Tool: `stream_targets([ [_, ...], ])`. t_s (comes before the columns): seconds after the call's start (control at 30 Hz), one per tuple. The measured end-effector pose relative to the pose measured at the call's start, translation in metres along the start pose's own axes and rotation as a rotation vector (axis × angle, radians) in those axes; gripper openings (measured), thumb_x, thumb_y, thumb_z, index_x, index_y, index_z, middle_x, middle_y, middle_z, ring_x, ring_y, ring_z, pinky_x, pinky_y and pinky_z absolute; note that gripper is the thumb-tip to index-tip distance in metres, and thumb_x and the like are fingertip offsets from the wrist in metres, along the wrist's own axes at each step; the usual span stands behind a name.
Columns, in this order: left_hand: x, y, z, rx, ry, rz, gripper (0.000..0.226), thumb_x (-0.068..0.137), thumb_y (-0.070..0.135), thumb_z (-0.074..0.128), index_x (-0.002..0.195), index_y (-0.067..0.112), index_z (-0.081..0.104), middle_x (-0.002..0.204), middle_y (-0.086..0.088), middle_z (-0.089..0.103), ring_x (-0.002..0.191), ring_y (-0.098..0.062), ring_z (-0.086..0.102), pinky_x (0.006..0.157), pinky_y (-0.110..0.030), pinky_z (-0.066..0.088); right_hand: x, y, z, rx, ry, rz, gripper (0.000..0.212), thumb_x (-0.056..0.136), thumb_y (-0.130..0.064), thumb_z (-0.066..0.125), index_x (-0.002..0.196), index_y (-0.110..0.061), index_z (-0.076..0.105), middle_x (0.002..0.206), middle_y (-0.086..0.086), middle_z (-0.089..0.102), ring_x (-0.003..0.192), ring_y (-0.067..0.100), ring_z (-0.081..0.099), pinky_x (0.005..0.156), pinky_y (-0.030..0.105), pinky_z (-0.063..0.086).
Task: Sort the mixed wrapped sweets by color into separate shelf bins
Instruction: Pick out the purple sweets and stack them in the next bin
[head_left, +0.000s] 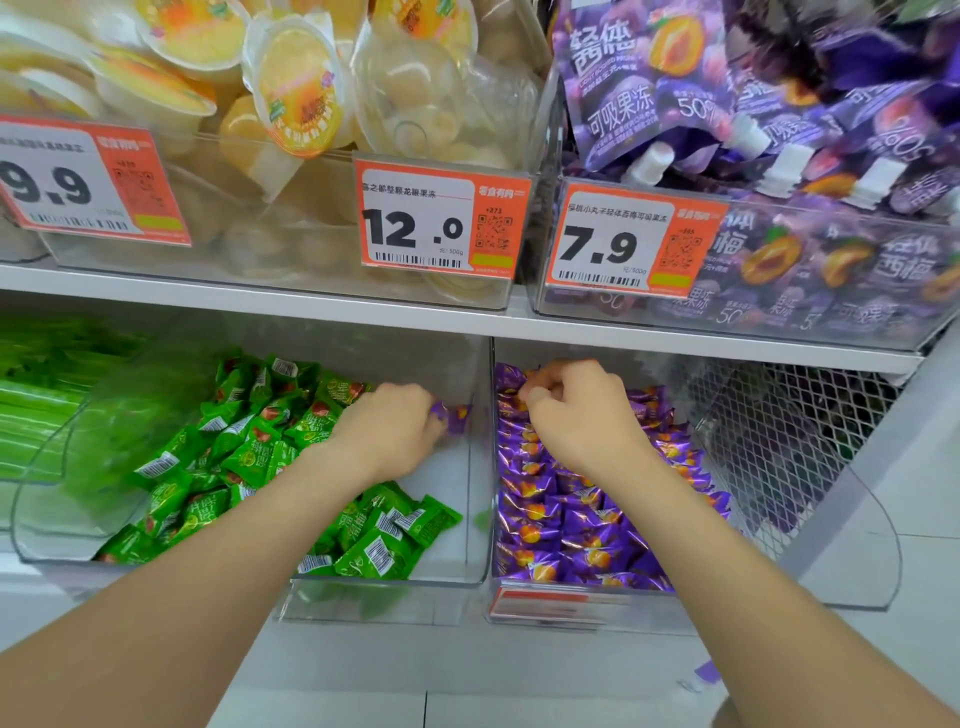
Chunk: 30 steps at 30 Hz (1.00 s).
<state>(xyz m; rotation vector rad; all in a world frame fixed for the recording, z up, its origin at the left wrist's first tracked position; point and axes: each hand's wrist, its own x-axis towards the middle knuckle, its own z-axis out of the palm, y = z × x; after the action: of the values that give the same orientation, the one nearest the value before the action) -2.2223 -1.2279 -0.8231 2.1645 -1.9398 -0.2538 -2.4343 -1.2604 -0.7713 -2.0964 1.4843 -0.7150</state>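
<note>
Below the shelf (467, 325): green bin (441, 483) at 9 o'clock, purple bin (493, 467) at 3 o'clock. Your left grip (395, 431), fingers curled, pinches stray purple sweets (452, 415) at the green bin's 1 o'clock corner. Your right grip (576, 415) curls over the purple pile (571, 540); whether it holds anything cannot be told. Step: culling purple from green. Next, probably: lift clear and carry toward 3 o'clock, over the dividing walls.

The left hand (389, 431) and right hand (582, 410) are bare, as are both slender forearms (218, 561) down to the lower edge.
</note>
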Motion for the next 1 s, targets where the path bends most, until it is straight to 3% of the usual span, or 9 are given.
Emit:
stream_targets([
  [0.17,-0.042,0.007,-0.038,-0.603,0.022,-0.062,0.023,0.109,0.022,0.046,0.101,0.013,0.065,0.079,-0.009,0.058,0.060,-0.020,0.065,0.057,-0.040,0.063,-0.008,-0.014,-0.001,0.314,-0.130,-0.027,0.013,0.094,-0.027,0.061,0.103,-0.026,0.070,0.083,0.014,0.074,0.069,0.023,0.070,0.069,0.040,0.057],
  [0.27,-0.066,0.017,-0.048,-0.665,0.011,0.012,0.022,0.110,0.024,0.046,0.105,0.025,0.067,0.077,-0.006,0.057,0.053,-0.006,0.058,0.048,-0.021,0.050,-0.015,-0.016,-0.003,0.510,-0.277,-0.117,0.021,0.095,-0.031,0.075,0.116,-0.028,0.074,0.084,0.011,0.070,0.062,0.014,0.061,0.060,0.031,0.050],
  [0.33,-0.071,0.020,-0.051,-0.727,0.035,0.044,0.020,0.110,0.026,0.049,0.105,0.029,0.069,0.073,0.000,0.059,0.051,-0.004,0.055,0.047,-0.018,0.044,-0.017,-0.014,-0.004,0.515,-0.234,-0.186,0.020,0.092,-0.028,0.080,0.112,-0.028,0.079,0.083,0.005,0.069,0.065,0.015,0.056,0.063,0.028,0.049],
  [0.43,-0.076,0.023,-0.053,-0.813,0.021,0.087,0.018,0.108,0.030,0.054,0.106,0.032,0.072,0.071,0.004,0.061,0.055,-0.005,0.054,0.051,-0.020,0.045,-0.017,-0.010,-0.009,0.545,-0.195,-0.164,0.019,0.090,-0.026,0.083,0.108,-0.027,0.080,0.095,0.004,0.078,0.076,0.023,0.068,0.078,0.034,0.059],
  [0.6,-0.071,0.033,-0.051,-0.840,0.193,0.106,0.014,0.102,0.031,0.064,0.096,0.030,0.077,0.076,-0.010,0.069,0.060,-0.010,0.056,0.053,-0.020,0.049,-0.012,-0.002,-0.007,0.554,-0.320,-0.105,0.017,0.091,-0.023,0.081,0.104,-0.013,0.077,0.093,0.019,0.077,0.074,0.012,0.066,0.070,0.024,0.050],
  [0.77,-0.067,0.040,-0.046,-0.956,0.184,0.043,0.017,0.102,0.027,0.065,0.096,0.031,0.080,0.082,-0.010,0.072,0.065,-0.011,0.055,0.055,-0.023,0.049,-0.003,0.011,-0.013,0.560,-0.446,-0.111,0.012,0.099,-0.022,0.072,0.105,-0.014,0.079,0.090,0.004,0.077,0.077,0.007,0.062,0.074,0.021,0.047],
  [0.83,-0.065,0.045,-0.043,-1.000,0.147,-0.048,0.026,0.105,0.021,0.057,0.102,0.035,0.079,0.096,-0.013,0.072,0.071,-0.014,0.059,0.057,-0.026,0.052,0.009,0.026,-0.015,0.530,-0.347,-0.046,0.010,0.100,-0.023,0.070,0.101,-0.018,0.078,0.085,-0.001,0.075,0.074,0.008,0.059,0.071,0.024,0.045],
  [0.9,-0.063,0.047,-0.040,-1.024,0.084,-0.122,0.040,0.102,0.010,0.049,0.107,0.039,0.077,0.107,-0.010,0.070,0.078,-0.018,0.062,0.062,-0.027,0.057,0.023,0.046,-0.015,0.393,-0.097,-0.014,0.011,0.100,-0.026,0.068,0.100,-0.023,0.079,0.083,-0.005,0.073,0.071,0.011,0.061,0.071,0.025,0.047],
  [1.0,-0.064,0.049,-0.036,-1.039,0.038,-0.157,0.052,0.099,-0.001,0.046,0.113,0.041,0.074,0.108,-0.008,0.065,0.085,-0.020,0.065,0.074,-0.033,0.064,0.037,0.067,-0.012,0.113,0.175,-0.089,0.014,0.099,-0.023,0.070,0.105,-0.016,0.080,0.086,-0.006,0.072,0.076,0.010,0.063,0.068,0.008,0.042],
])
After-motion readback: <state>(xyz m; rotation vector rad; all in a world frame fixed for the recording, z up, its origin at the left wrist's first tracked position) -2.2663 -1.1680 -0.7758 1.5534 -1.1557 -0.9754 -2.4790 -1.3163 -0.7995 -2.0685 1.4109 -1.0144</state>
